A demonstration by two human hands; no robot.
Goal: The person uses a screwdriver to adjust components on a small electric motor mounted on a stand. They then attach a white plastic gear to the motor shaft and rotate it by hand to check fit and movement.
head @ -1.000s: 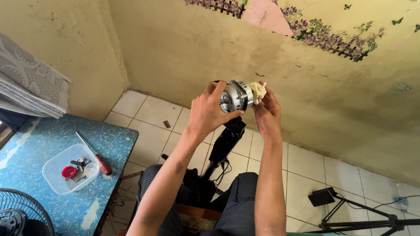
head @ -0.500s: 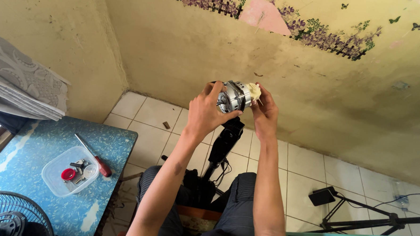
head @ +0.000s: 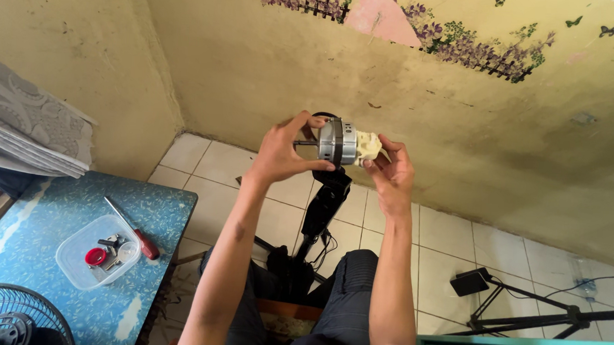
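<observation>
Head view: both hands hold a motor [head: 341, 142] up, far above the floor. The left hand [head: 284, 153] grips its metal body; the right hand [head: 390, 173] pinches its cream end. On the worktop [head: 50, 216] at left lie a tub [head: 98, 252] and screwdriver [head: 133, 228], beside a fan [head: 11, 316].

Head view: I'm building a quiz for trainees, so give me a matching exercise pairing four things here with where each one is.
Things:
1. round silver metal fan motor
2. red-handled screwdriver
3. clear plastic tub
4. black wire fan guard

Places:
A. bottom left corner of the view
B. held up between both hands
C. on the blue table, holding small parts
D. on the blue table, beside the tub

Pairs: 1-B, 2-D, 3-C, 4-A
</observation>
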